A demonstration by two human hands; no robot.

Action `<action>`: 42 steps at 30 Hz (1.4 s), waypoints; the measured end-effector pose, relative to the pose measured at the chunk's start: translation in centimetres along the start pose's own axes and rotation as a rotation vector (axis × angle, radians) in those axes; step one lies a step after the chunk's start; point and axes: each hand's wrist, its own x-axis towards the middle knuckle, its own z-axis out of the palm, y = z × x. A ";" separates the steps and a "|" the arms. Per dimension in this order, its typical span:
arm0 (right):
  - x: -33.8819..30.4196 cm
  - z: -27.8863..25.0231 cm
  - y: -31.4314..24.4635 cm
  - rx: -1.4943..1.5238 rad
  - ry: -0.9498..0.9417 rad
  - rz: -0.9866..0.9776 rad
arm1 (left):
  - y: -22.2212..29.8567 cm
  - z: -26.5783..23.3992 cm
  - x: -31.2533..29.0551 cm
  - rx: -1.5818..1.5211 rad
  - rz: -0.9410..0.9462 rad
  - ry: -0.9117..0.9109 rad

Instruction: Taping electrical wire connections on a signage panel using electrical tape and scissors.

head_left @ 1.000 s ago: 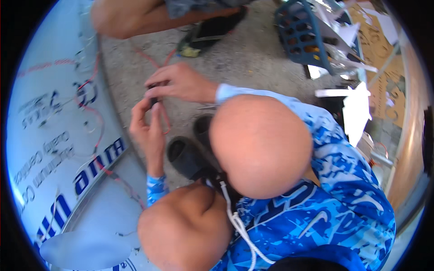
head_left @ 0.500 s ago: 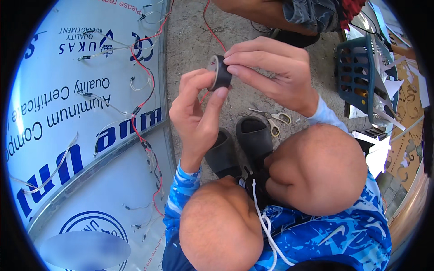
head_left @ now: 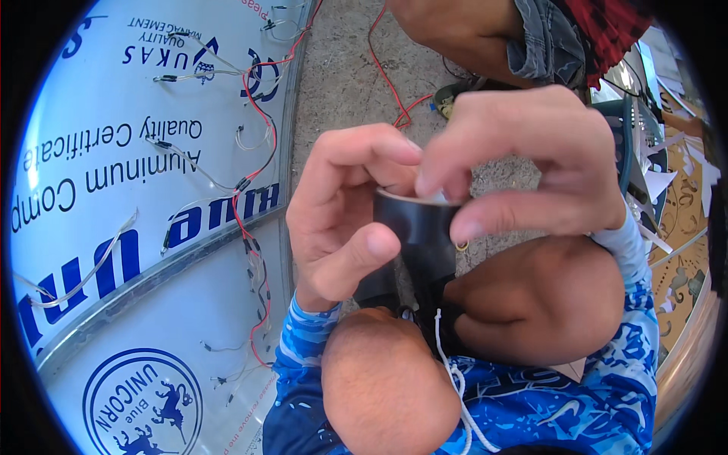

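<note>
A roll of black tape is held up in front of my knees, its rim tilted toward me. My left hand is curled round its left side, the thumb near the outer face and the fingers at the rim. On the right side, my right hand grips the roll, with the thumb against the outside and the fingers over the opening. The right fingers are smeared by motion. No loose tape end can be made out. The roll and hands cover most of my dark sandals.
To the left lies a large white panel with blue print and a metal edge. A red and black wire with small clear leads runs along it. Another person's bent leg is at the top. A dark crate and cut scraps stand right.
The tape roll and both hands have come closer and lower, and the roll has turned rim-up. My right fingers have moved over its opening. The other person's leg appears further right in view.
</note>
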 end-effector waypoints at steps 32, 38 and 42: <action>2.7 2.8 -3.4 -0.711 0.118 -0.200 | 3.0 1.1 -0.9 0.874 0.551 0.232; 4.5 4.1 -5.4 -0.755 0.112 0.077 | 1.9 1.3 -0.8 0.985 0.601 0.270; 2.6 3.7 -2.4 -0.661 0.236 -0.214 | 2.3 1.6 -0.4 0.950 0.625 0.252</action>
